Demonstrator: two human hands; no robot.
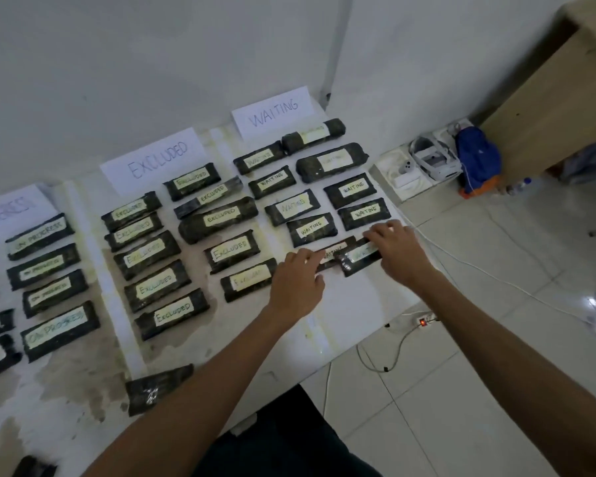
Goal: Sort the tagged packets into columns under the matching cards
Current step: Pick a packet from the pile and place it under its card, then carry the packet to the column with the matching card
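Observation:
Dark packets with pale tags lie in columns on a white table [355, 315] under three paper cards: WAITING [274, 111], EXCLUDED [157, 160] and a partly cut-off PROGRESS card [11, 206]. At the near end of the WAITING columns, my right hand [398, 251] rests fingers-down on a WAITING packet [358, 256]. That packet overlaps another tagged packet [331, 254], whose left end my left hand [298, 280] touches. One untagged-looking dark packet [157, 387] lies alone near the front edge.
The table's right edge runs just past my right hand; beyond it is tiled floor with white cables and a power strip [424, 320]. A white headset [434, 158] and a blue bag [477, 161] sit by the wall. A wooden desk [565, 98] stands at right.

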